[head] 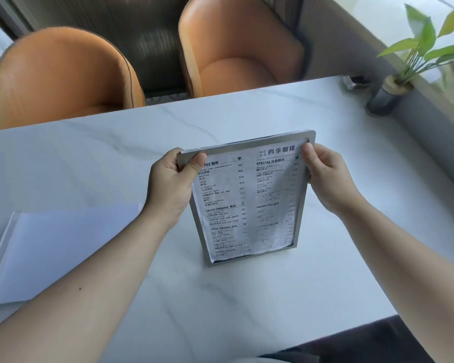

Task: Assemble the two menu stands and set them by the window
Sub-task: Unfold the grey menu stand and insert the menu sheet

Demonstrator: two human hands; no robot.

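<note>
A menu stand (300, 205) with a silver frame stands upright on the white marble table (247, 297), near its middle. A printed menu sheet (249, 200) sits inside the frame, its lower edge crumpled. My left hand (172, 184) grips the stand's upper left corner, thumb on the front. My right hand (328, 176) pinches the upper right corner. A second flat piece, a clear or white panel (50, 252), lies on the table at the left, apart from both hands.
Two orange armchairs (58, 82) (241, 48) stand beyond the table's far edge. A potted green plant (388, 93) and a small dark holder (355, 82) sit at the far right corner beside the window sill (443, 121).
</note>
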